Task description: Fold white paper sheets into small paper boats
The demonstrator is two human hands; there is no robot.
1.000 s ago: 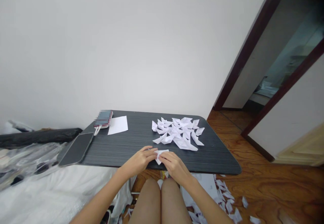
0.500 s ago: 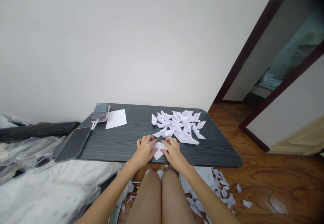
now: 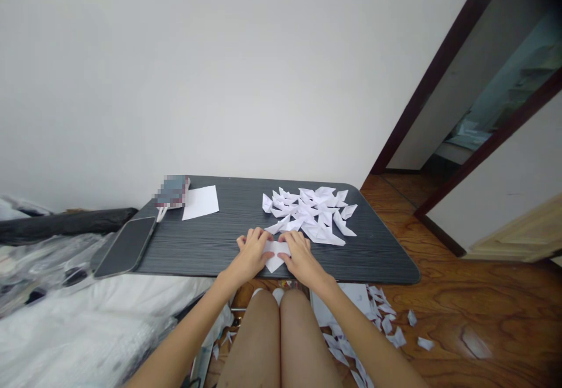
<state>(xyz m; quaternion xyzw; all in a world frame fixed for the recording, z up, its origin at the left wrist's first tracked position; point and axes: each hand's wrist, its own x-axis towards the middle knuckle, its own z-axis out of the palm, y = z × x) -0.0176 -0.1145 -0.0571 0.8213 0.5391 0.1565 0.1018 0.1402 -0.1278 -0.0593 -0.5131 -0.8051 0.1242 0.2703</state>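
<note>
Holding paper (image 3: 276,252) between pinched fingers of left hand (image 3: 252,251) and right hand (image 3: 300,253). Align edges, then crease firmly against table (image 3: 197,250).

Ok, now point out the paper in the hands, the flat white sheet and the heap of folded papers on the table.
Held paper (image 3: 276,249): head view, middle of its upper part.
Flat white sheet (image 3: 201,202): head view, middle of its face.
Heap of folded papers (image 3: 308,215): head view, near its middle.
</note>
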